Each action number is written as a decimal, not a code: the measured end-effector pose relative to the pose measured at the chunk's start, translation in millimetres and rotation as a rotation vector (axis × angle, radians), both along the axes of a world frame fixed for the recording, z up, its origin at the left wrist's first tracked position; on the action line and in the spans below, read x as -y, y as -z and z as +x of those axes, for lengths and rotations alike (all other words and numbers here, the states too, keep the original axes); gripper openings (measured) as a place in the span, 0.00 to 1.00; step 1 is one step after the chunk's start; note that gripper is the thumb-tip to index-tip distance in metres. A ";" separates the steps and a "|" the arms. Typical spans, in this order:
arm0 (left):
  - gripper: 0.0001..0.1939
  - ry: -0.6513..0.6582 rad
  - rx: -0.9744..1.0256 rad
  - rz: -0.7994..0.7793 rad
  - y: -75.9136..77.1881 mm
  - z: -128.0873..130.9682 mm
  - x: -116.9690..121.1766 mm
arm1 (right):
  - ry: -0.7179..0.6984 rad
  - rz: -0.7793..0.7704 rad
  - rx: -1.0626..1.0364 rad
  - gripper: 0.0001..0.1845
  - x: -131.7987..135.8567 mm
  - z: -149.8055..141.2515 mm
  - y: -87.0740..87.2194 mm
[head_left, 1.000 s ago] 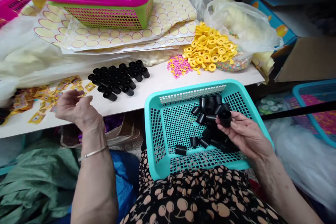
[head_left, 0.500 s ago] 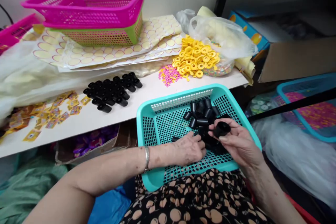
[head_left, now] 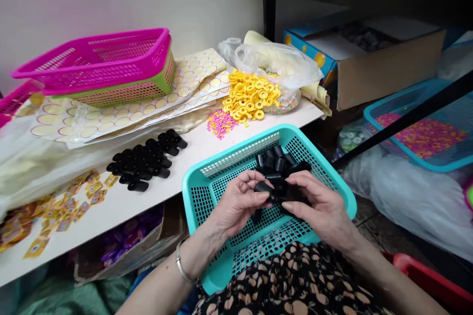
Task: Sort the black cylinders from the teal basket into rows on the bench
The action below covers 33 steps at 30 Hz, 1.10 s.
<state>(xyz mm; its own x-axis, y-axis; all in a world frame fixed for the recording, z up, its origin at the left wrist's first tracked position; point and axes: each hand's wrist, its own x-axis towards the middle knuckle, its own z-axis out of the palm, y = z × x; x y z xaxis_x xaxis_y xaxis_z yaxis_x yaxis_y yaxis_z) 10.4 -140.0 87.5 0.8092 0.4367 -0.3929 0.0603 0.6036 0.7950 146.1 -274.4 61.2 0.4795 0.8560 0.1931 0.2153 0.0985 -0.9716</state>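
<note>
My left hand [head_left: 240, 203] is closed on a short black plastic cap [head_left: 263, 188], pinched between thumb and fingers above the turquoise basket [head_left: 221, 251]. Close by on the right, the thumb and fingertips of my right hand [head_left: 325, 209] close around another dark cap [head_left: 283, 188]. That cap partly blends with the pieces behind it. Several loose black caps [head_left: 275, 158] lie in a heap at the basket's far side. The basket rests tilted on my lap against the table edge.
On the white table [head_left: 195, 152] stand black caps in rows [head_left: 142, 157], gold sachets [head_left: 70, 202], yellow rings [head_left: 251, 96] and pink-yellow bits [head_left: 220, 123]. Pink basket [head_left: 107, 66] and sticker sheets [head_left: 192, 76] lie behind. A dark bar [head_left: 406, 120] and cardboard box [head_left: 388, 74] are right.
My left hand has come up from the heap with a black cap in its fingers. My right hand has turned inward, and both are now close together. The view has swung right.
</note>
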 end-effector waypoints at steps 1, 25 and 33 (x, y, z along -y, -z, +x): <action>0.17 -0.042 0.002 -0.071 -1.0 1.1 0.6 | -0.012 0.012 0.084 0.15 -0.2 -2.4 -3.8; 0.13 -0.216 -0.033 0.043 10.5 9.8 7.7 | 0.036 0.006 0.340 0.18 -1.3 -9.0 -1.5; 0.13 -0.205 -0.043 0.062 13.9 9.0 5.3 | 0.001 0.002 0.326 0.18 -2.2 -13.0 -2.0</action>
